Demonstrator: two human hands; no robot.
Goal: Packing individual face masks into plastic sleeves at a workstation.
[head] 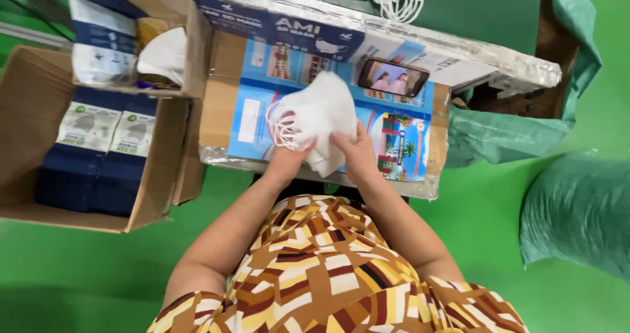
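i'm holding a stack of white face masks in the middle of the frame, above the low cardboard table with its colourful printed top. my left hand grips the stack from below on the ear-loop side, fingers closed on it; my right hand clasps its lower right edge. just above the masks a phone leans against the mask box. at the left of the frame an open carton holds packed mask boxes. a green sack sits at the right.
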